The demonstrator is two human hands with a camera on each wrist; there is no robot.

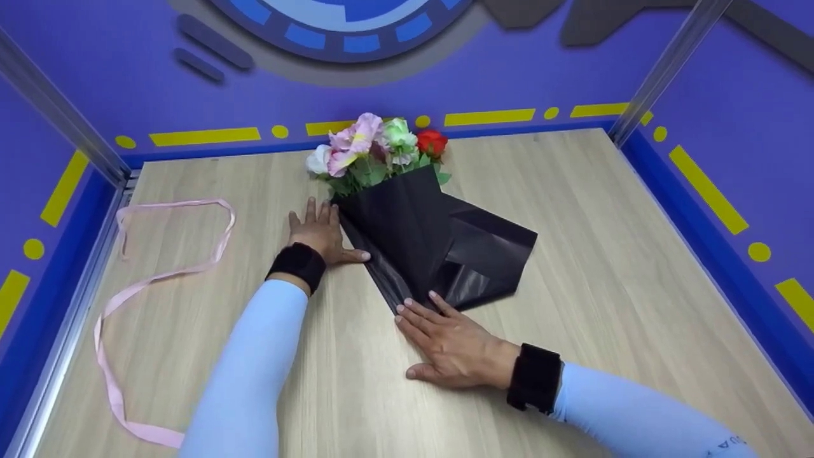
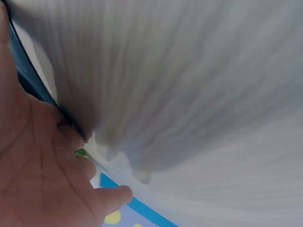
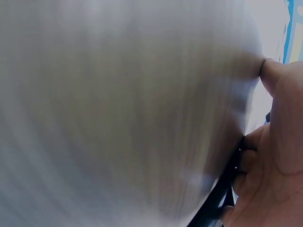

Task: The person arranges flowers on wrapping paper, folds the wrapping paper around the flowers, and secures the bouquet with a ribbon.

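A bouquet of artificial-looking flowers in pink, white, pale green and red lies on the table, its stems hidden in black wrapping paper. The paper's left side is folded over the front, while its right side spreads out flat with creases. My left hand lies with straight, spread fingers along the paper's left edge, thumb on the edge and fingertips near the flower heads. At the pointed lower end, my right hand rests with extended fingertips on the paper. Each wrist view shows the palm beside the dark paper edge.
A long pink ribbon winds loosely over the left part of the wooden table. Purple-blue panels with yellow marks enclose the back and sides, with metal posts at the corners.
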